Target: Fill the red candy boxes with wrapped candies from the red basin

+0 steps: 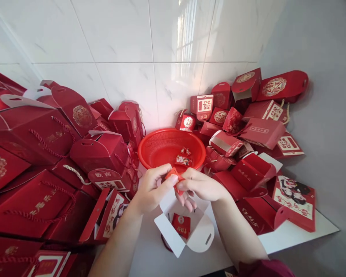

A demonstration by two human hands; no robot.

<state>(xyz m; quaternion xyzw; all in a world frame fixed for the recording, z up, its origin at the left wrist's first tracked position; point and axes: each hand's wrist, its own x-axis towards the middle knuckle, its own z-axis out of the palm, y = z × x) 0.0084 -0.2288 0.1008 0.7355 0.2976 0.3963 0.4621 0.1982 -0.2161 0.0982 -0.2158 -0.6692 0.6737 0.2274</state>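
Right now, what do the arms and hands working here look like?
They are a person's, with no cables or markings visible. The bare left hand and bare right hand wear no gloves. A dark maroon fabric sleeve shows on the right arm; the left forearm shows none.

Counted were one round red plastic basket (154,148), one open white-lined cardboard box (202,234), one flat red packet (181,225) inside it, over twenty red cardboard gift boxes (99,152).

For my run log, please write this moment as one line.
left hand and right hand: holding small red item | below: open box, red packet inside | beyond: red basket | both sides: red boxes
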